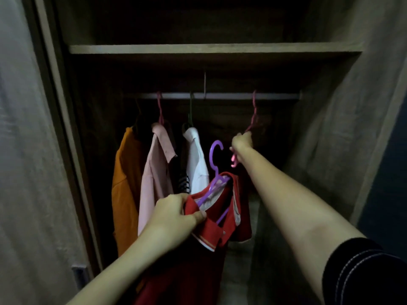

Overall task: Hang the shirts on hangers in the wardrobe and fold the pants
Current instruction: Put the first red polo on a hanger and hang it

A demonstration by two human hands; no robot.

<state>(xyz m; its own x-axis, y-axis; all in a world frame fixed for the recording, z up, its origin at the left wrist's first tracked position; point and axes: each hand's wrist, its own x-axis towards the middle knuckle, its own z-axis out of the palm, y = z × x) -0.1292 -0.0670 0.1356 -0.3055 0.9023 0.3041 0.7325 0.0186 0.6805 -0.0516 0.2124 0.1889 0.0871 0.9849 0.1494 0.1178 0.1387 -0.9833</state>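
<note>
A red shirt [211, 230] sits on a purple hanger [214, 159], held up in front of the open wardrobe. My left hand [174, 214] grips the shirt's collar and shoulder. My right hand [242, 140] reaches farther in and holds an empty pink hanger [254, 111] that hooks over the metal rail [220, 96] at the right. On the rail's left half hang an orange shirt [125, 183], a pink shirt [156, 172] and a white shirt [197, 159]. A dark striped garment shows between the last two.
A wooden shelf [209, 49] runs above the rail. Grey wardrobe side walls [343, 128] stand left and right. The rail is bare between the white shirt and the pink hanger. The wardrobe interior is dark.
</note>
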